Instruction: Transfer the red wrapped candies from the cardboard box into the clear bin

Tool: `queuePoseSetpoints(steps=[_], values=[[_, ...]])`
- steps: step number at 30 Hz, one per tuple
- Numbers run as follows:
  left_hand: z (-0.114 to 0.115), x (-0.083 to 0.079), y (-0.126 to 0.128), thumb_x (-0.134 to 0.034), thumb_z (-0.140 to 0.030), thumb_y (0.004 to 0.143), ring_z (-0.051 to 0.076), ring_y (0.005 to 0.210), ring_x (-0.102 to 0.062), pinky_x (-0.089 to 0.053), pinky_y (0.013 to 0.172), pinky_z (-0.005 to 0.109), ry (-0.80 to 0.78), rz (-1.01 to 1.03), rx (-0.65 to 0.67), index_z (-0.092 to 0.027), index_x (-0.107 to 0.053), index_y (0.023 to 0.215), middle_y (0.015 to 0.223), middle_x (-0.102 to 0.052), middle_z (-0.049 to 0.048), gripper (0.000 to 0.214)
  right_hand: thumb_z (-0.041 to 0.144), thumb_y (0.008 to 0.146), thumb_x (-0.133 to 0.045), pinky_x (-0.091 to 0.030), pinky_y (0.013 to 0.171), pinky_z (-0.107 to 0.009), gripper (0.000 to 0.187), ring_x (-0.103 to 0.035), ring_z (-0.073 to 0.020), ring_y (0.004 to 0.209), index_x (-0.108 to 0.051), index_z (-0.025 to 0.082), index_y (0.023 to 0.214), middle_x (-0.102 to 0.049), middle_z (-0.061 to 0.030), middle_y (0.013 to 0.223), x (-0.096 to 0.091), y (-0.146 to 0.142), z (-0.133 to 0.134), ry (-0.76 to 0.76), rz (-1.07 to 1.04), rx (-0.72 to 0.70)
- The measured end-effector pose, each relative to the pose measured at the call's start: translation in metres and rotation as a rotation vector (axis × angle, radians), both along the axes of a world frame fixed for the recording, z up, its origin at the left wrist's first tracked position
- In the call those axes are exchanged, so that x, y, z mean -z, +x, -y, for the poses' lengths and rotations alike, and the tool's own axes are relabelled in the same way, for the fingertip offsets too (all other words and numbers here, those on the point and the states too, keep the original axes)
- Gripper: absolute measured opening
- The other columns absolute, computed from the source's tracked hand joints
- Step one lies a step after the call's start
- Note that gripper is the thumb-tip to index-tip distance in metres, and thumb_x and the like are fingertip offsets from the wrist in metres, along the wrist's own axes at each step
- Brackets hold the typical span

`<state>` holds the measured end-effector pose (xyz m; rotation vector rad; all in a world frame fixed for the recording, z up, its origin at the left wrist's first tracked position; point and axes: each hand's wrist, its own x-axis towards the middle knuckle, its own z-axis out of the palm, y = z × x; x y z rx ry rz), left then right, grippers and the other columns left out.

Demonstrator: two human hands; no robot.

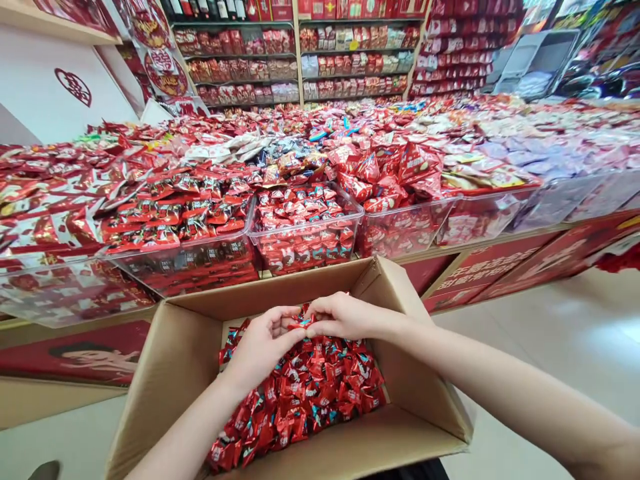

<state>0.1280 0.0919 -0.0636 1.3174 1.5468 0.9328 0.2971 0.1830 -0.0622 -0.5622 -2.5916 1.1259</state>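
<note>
An open cardboard box [165, 373] sits in front of me, partly filled with small red-wrapped candies [310, 393]. Both hands hover over the far end of the box. My left hand [263, 343] is curled with fingers closed on red candies. My right hand [340, 317] meets it fingertip to fingertip and is also closed on red candies. Just beyond the box stands a clear plastic bin [305, 230] holding the same kind of red candies.
A long display counter [500, 257] carries several clear bins heaped with red and pale wrapped sweets. Shelves [300, 60] of red packages line the back wall. Pale floor [565, 333] lies to the right of the box.
</note>
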Motion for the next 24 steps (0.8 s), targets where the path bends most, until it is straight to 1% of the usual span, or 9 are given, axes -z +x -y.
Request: queuePoseSetpoints(steps=[2, 5, 9, 11, 12, 14, 16, 20, 24], values=[[0.003, -0.001, 0.004, -0.064, -0.028, 0.067, 0.016, 0.075, -0.063, -0.049, 0.071, 0.028, 0.028, 0.073, -0.054, -0.017, -0.061, 0.086, 0.082, -0.069, 0.0025, 0.022, 0.033, 0.076, -0.056, -0.042, 0.058, -0.021, 0.024, -0.055, -0.0112, 0.063, -0.063, 0.012, 0.086, -0.064, -0.003, 0.073, -0.002, 0.0, 0.002, -0.013, -0.078, 0.004], [0.005, -0.004, 0.005, -0.067, -0.023, 0.065, 0.014, 0.066, -0.06, -0.048, 0.065, 0.025, 0.08, 0.144, -0.121, -0.017, -0.064, 0.068, 0.069, -0.067, -0.0002, 0.008, 0.031, 0.077, -0.055, -0.045, 0.06, -0.021, 0.024, -0.058, -0.0119, 0.066, -0.064, 0.012, 0.089, -0.067, -0.0046, 0.077, -0.005, 0.0, 0.004, -0.1, -0.188, 0.017], [0.006, -0.013, 0.004, -0.069, -0.02, 0.062, 0.012, 0.064, -0.055, -0.045, 0.064, 0.022, 0.191, 0.204, -0.164, -0.018, -0.064, 0.059, 0.063, -0.061, -0.003, 0.006, 0.03, 0.077, -0.055, -0.049, 0.061, -0.022, 0.022, -0.062, -0.0132, 0.067, -0.067, 0.013, 0.086, -0.069, -0.0064, 0.078, -0.012, -0.001, 0.008, -0.178, -0.357, 0.076], [0.007, -0.018, 0.005, -0.069, -0.022, 0.064, 0.012, 0.068, -0.055, -0.044, 0.067, 0.021, 0.2, 0.268, -0.167, -0.019, -0.065, 0.062, 0.068, -0.061, -0.0025, 0.005, 0.027, 0.076, -0.057, -0.05, 0.063, -0.022, 0.019, -0.063, -0.0133, 0.069, -0.067, 0.014, 0.085, -0.069, -0.0067, 0.079, -0.014, -0.002, 0.011, -0.1, -0.486, 0.103], [0.007, -0.021, 0.007, -0.066, -0.025, 0.067, 0.012, 0.071, -0.055, -0.045, 0.068, 0.022, 0.165, 0.329, -0.174, -0.02, -0.066, 0.069, 0.074, -0.062, -0.0018, 0.006, 0.025, 0.076, -0.057, -0.051, 0.064, -0.022, 0.017, -0.063, -0.0132, 0.07, -0.067, 0.014, 0.086, -0.069, -0.0069, 0.08, -0.015, -0.001, 0.012, -0.032, -0.548, 0.116], [0.009, -0.025, 0.009, -0.059, -0.033, 0.075, 0.014, 0.077, -0.057, -0.046, 0.07, 0.025, 0.037, 0.502, -0.193, -0.023, -0.063, 0.091, 0.084, -0.063, 0.0002, 0.02, 0.02, 0.076, -0.057, -0.051, 0.067, -0.022, 0.015, -0.063, -0.0132, 0.076, -0.066, 0.015, 0.087, -0.068, -0.0076, 0.083, -0.017, -0.001, 0.014, 0.14, -0.638, 0.137], [0.01, -0.028, 0.011, -0.056, -0.035, 0.078, 0.014, 0.076, -0.059, -0.047, 0.067, 0.025, -0.09, 0.655, -0.2, -0.024, -0.056, 0.106, 0.087, -0.064, 0.002, 0.03, 0.017, 0.076, -0.056, -0.051, 0.07, -0.023, 0.014, -0.062, -0.0131, 0.081, -0.064, 0.015, 0.088, -0.067, -0.0086, 0.086, -0.017, 0.0, 0.015, 0.272, -0.656, 0.142], [0.01, -0.03, 0.012, -0.064, -0.023, 0.073, 0.011, 0.072, -0.06, -0.047, 0.065, 0.021, -0.127, 0.748, -0.23, -0.018, -0.059, 0.098, 0.082, -0.066, 0.0025, 0.027, 0.013, 0.076, -0.055, -0.05, 0.075, -0.024, 0.014, -0.059, -0.0127, 0.087, -0.06, 0.015, 0.089, -0.063, -0.0101, 0.095, -0.014, 0.002, 0.019, 0.386, -0.594, 0.119], [0.01, -0.03, 0.01, -0.067, -0.023, 0.069, 0.011, 0.069, -0.06, -0.049, 0.064, 0.021, -0.105, 0.753, -0.269, -0.019, -0.061, 0.09, 0.079, -0.067, -0.0002, 0.022, 0.013, 0.078, -0.052, -0.049, 0.067, -0.022, 0.012, -0.057, -0.0132, 0.083, -0.059, 0.015, 0.086, -0.06, -0.0101, 0.095, -0.013, 0.003, 0.025, 0.545, -0.528, 0.124]])
